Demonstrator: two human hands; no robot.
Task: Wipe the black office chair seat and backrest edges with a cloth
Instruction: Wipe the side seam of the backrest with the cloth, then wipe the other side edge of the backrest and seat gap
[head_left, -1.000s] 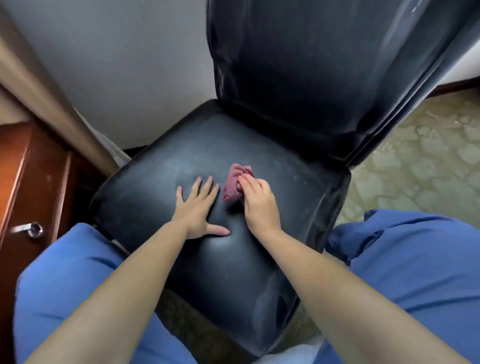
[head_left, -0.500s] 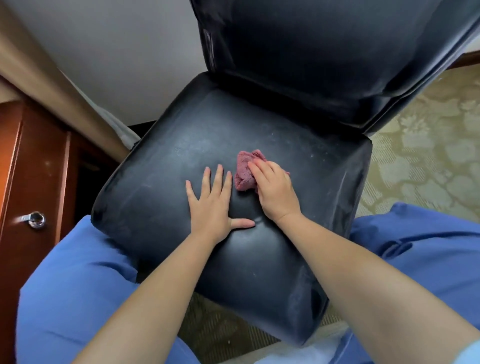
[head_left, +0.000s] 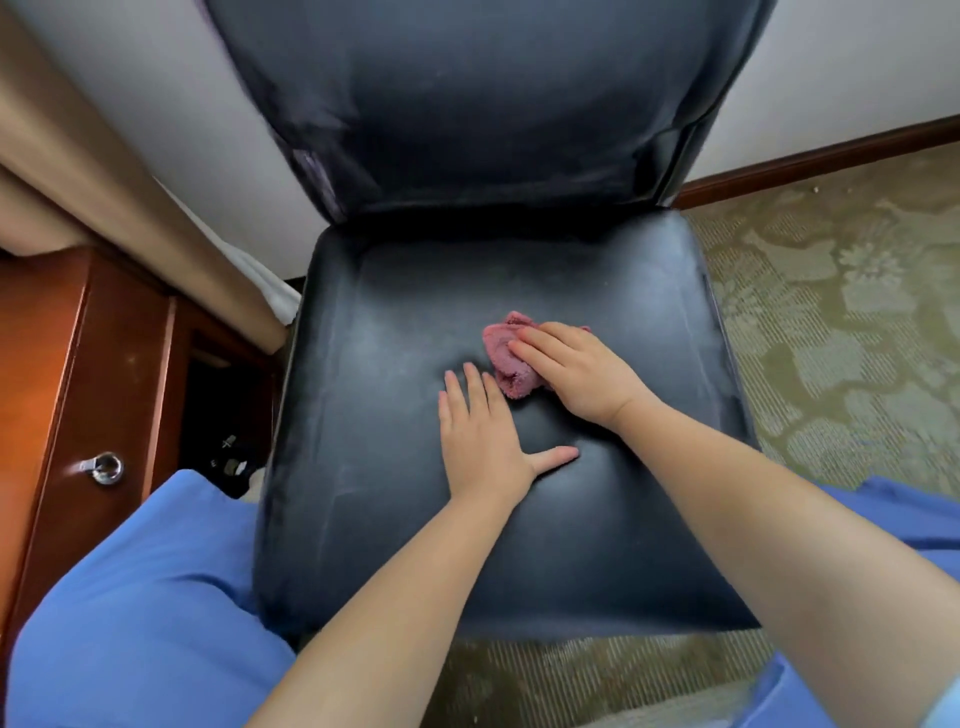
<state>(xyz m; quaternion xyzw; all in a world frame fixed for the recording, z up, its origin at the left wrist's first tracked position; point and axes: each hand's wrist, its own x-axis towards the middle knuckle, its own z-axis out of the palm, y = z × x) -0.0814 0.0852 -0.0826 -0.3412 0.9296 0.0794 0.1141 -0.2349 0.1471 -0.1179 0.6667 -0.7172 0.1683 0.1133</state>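
Black, dull and streaked with pale dust, the seat (head_left: 363, 415) fills the middle of the view, with the backrest (head_left: 483, 104) rising behind it. A bunched pink cloth (head_left: 506, 358) lies on the seat near its centre. The right hand (head_left: 576, 374) lies over the cloth, fingers (head_left: 535, 345) nearly straight and pressing it flat to the seat rather than gripping it. Just beside it, the left hand (head_left: 483, 436) rests palm down on the seat, fingers straight and together, thumb spread out to the side; it holds nothing and seems to steady the chair.

The step in hand looks like the seat wipe, and it seems early: haze shows over much of the seat and along the backrest's lower edge. The next move calls for firm strokes with the cloth out toward the seat's rim, then up along the backrest edges, with the left hand bracing so the chair does not shift.
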